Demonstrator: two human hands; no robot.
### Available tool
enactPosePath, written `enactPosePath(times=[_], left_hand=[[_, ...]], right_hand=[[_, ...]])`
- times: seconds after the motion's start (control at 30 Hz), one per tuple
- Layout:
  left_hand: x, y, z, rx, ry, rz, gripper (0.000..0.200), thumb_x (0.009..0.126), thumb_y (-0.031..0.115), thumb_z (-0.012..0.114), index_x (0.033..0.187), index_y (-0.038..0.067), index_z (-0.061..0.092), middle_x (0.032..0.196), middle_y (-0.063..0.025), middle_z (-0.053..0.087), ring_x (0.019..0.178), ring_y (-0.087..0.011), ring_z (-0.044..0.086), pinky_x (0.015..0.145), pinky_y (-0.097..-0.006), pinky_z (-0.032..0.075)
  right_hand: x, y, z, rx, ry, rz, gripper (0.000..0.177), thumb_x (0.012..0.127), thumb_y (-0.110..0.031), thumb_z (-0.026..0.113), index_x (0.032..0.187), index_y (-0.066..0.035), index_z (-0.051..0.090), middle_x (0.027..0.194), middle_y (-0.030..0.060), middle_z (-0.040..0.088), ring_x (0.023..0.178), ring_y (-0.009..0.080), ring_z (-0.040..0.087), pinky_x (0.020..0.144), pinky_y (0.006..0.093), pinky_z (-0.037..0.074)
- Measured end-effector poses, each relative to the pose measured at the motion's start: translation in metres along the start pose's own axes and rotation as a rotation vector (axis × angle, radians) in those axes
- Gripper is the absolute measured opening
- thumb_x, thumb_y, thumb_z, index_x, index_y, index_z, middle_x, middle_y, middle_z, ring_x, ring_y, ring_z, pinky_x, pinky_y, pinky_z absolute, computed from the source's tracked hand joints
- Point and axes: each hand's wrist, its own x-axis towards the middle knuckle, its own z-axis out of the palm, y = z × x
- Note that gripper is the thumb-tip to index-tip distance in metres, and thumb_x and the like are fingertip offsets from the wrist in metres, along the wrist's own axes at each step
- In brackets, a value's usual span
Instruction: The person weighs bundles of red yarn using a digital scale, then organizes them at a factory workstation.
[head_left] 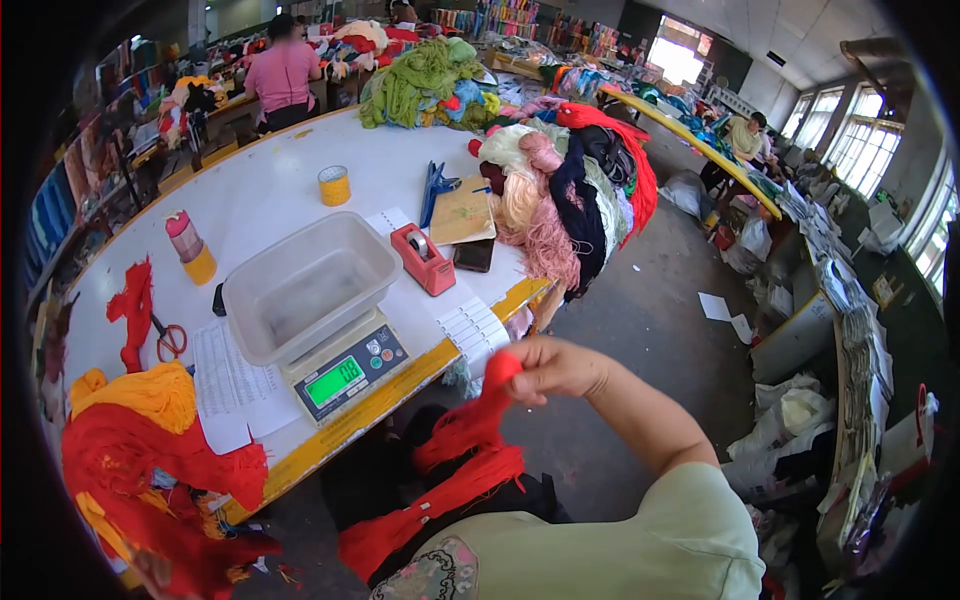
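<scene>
My right hand [555, 370] is closed around the top of a bundle of red yarn [480, 415], which hangs down over my lap in front of the table edge. At the lower left edge, a blurred bit of my left hand [152, 572] shows beside a heap of red yarn [120, 450]; its fingers are hidden. Orange yarn [150, 395] lies with that heap. On the table, a digital scale [350, 370] with a lit green display carries a translucent plastic tub [310, 280]. A written sheet [235, 375] lies left of the scale.
A red tape dispenser [424, 262], a phone [473, 256] and a large pile of yarn [560, 190] are right of the tub. Scissors [170, 342], a pink bottle [188, 245] and a yellow tape roll [334, 186] stand left and behind. Two people work farther off.
</scene>
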Motion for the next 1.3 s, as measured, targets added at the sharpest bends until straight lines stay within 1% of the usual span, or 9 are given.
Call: enactPosePath(times=[0.2,0.3,0.57,0.67,0.77,0.8,0.87,0.93,1.3], left_hand=[[0.048,-0.149,-0.026,0.439,0.208,-0.152,0.024,0.097,0.028,0.059,0.113,0.01,0.065,0.077,0.0105,0.048,0.059,0.0012,0.04,0.048,-0.0146,0.03],[0.043,-0.221,-0.012,0.568,0.553,-0.312,0.018,0.095,0.032,0.064,0.105,0.017,0.066,0.072,0.0101,0.051,0.05,-0.0003,0.036,0.043,-0.0173,0.024],[0.038,-0.225,-0.017,0.618,0.321,-0.35,0.023,0.099,0.038,0.055,0.091,0.016,0.056,0.066,0.0081,0.04,0.053,-0.0028,0.028,0.048,-0.0218,0.02],[0.039,-0.227,-0.016,0.627,0.312,-0.332,0.025,0.1,0.037,0.054,0.092,0.014,0.055,0.066,0.0074,0.04,0.052,-0.0031,0.027,0.047,-0.0218,0.02],[0.038,-0.228,-0.015,0.638,0.306,-0.319,0.025,0.101,0.036,0.053,0.091,0.013,0.055,0.066,0.0074,0.04,0.052,-0.0027,0.029,0.047,-0.021,0.021],[0.038,-0.229,-0.015,0.628,0.295,-0.298,0.024,0.101,0.034,0.053,0.091,0.013,0.055,0.066,0.0077,0.04,0.052,-0.0025,0.029,0.047,-0.0212,0.021],[0.037,-0.231,-0.015,0.608,0.272,-0.253,0.022,0.102,0.031,0.053,0.091,0.012,0.055,0.065,0.0083,0.039,0.052,-0.0023,0.029,0.047,-0.0216,0.021],[0.036,-0.23,-0.015,0.652,0.226,-0.225,0.025,0.103,0.032,0.051,0.089,0.012,0.053,0.067,0.0064,0.041,0.057,-0.003,0.034,0.051,-0.021,0.028],[0.032,-0.239,-0.023,0.987,0.128,-0.103,0.027,0.103,0.032,0.05,0.089,0.01,0.051,0.072,0.0031,0.047,0.066,-0.0066,0.044,0.064,-0.0228,0.04]], right_hand=[[0.099,-0.154,0.057,-0.189,0.027,-0.718,0.029,0.1,-0.035,0.052,0.104,-0.007,0.052,0.078,0.0056,0.057,0.082,0.0235,0.061,0.09,0.0427,0.048],[0.158,-0.224,0.063,-0.364,-0.067,-0.976,0.025,0.104,-0.031,0.045,0.099,-0.008,0.054,0.082,0.0033,0.06,0.081,0.0179,0.06,0.093,0.0367,0.047],[0.251,-0.343,0.082,-0.384,0.033,-1.172,0.011,0.1,-0.02,0.055,0.1,-0.009,0.057,0.081,-0.0014,0.062,0.075,0.0107,0.063,0.091,0.0323,0.053],[0.269,-0.296,0.08,-0.364,-0.035,-1.075,0.01,0.099,-0.02,0.057,0.098,-0.01,0.057,0.081,-0.0015,0.063,0.073,0.0104,0.063,0.086,0.0312,0.054],[0.291,-0.211,0.04,-0.634,-0.106,-0.537,0.026,0.101,-0.025,0.048,0.092,-0.005,0.062,0.087,0.0044,0.064,0.078,0.0117,0.059,0.073,0.0282,0.047],[0.284,-0.172,0.046,-1.27,0.045,-0.506,0.028,0.099,-0.028,0.052,0.095,-0.003,0.064,0.089,0.004,0.066,0.076,0.0133,0.061,0.071,0.0283,0.048],[0.273,-0.071,0.034,-1.364,-0.023,-0.314,0.035,0.094,-0.031,0.06,0.118,-0.006,0.063,0.094,0.0173,0.068,0.074,0.0258,0.063,0.075,0.037,0.05],[0.239,-0.016,0.047,-1.972,0.057,-0.28,0.022,0.086,-0.019,0.068,0.101,-0.006,0.06,0.084,0.0123,0.065,0.082,0.0362,0.063,0.075,0.0442,0.052],[0.136,0.072,0.056,-1.373,0.354,-0.509,0.061,0.075,0.006,0.072,0.132,-0.002,0.051,0.136,0.0218,0.039,0.084,0.0259,0.056,0.074,0.0359,0.05]])
